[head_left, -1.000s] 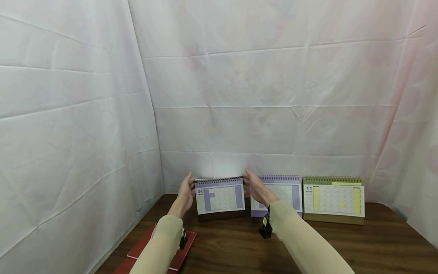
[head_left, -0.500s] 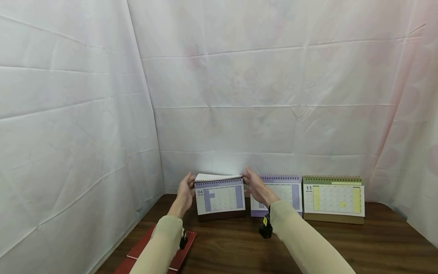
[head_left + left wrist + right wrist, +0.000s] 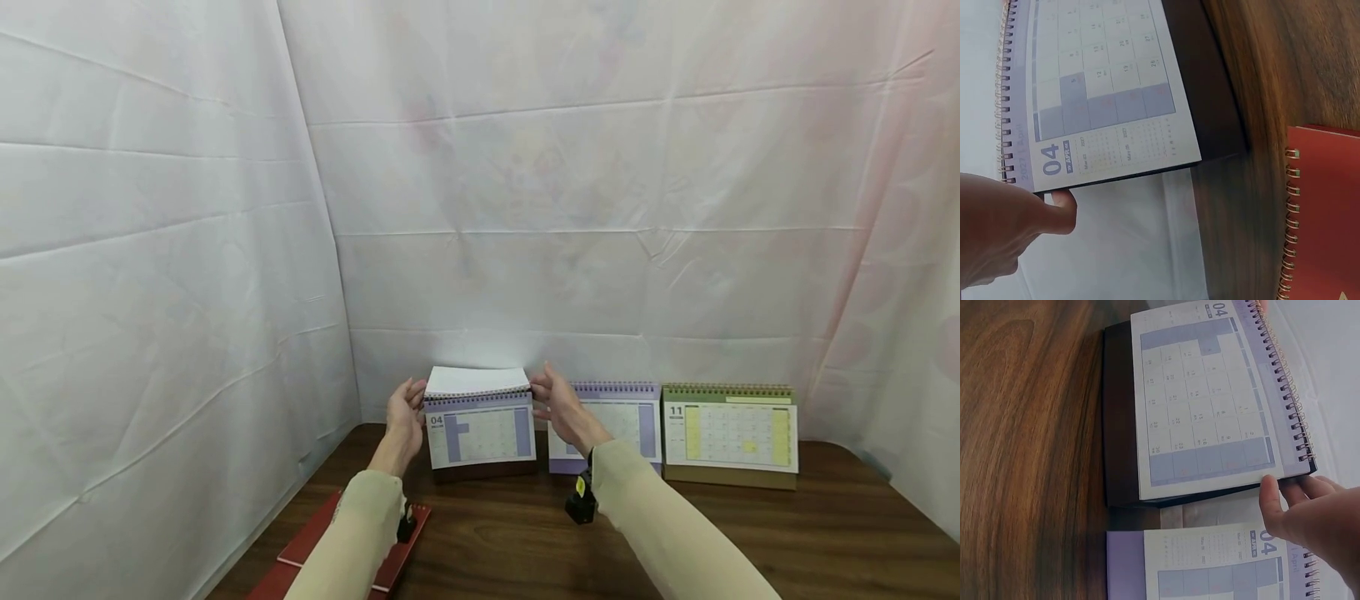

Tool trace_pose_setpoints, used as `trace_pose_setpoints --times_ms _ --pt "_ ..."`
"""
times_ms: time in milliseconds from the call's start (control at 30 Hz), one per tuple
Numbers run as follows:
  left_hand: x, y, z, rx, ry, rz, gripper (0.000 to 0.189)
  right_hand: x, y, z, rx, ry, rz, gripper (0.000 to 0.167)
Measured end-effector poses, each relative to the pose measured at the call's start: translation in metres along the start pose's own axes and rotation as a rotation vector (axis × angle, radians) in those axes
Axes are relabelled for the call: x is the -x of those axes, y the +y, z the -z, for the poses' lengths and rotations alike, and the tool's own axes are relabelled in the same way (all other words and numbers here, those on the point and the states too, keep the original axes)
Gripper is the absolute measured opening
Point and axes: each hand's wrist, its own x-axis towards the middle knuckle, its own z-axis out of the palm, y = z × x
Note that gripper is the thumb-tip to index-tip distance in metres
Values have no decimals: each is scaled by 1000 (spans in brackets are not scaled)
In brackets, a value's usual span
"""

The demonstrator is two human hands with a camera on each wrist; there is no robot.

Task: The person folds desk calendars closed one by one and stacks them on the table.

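Observation:
A desk calendar [image 3: 483,433] with a lilac 04 page and a dark base stands at the back of the table, between both hands. Above its spiral binding a white sheet [image 3: 477,381] sticks up behind the front page. My left hand [image 3: 406,417] is at the calendar's left edge; its thumb [image 3: 1065,212] lies right at the edge near the binding. On the opposite edge, the right hand [image 3: 564,410] has its thumb [image 3: 1269,495] at the front corner and other fingers [image 3: 1315,486] beside the dark backing. Both hands look relaxed.
A purple calendar [image 3: 617,421] stands right behind the right hand, with a green and yellow calendar [image 3: 731,437] beside it. Red spiral-bound covers [image 3: 1329,212] lie at the table's front left, partly under the left sleeve. White cloth [image 3: 495,183] hangs behind the table [image 3: 510,533].
The white sheet behind the binding has risen from nearly hidden to well above the spiral. Both hands have stayed at the calendar's edges, the left one drawing slightly outward.

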Motion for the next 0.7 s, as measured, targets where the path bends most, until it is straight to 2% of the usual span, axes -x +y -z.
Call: trace_pose_setpoints --times_ms 233,433,700 --pt "3 3 0 53 -9 -11 53 2 0 -2 -75 53 18 63" --pt "6 4 1 94 -6 -20 49 3 -3 -4 -109 49 24 61" --pt "3 4 0 136 11 -26 47 0 -6 -3 -140 24 39 61"
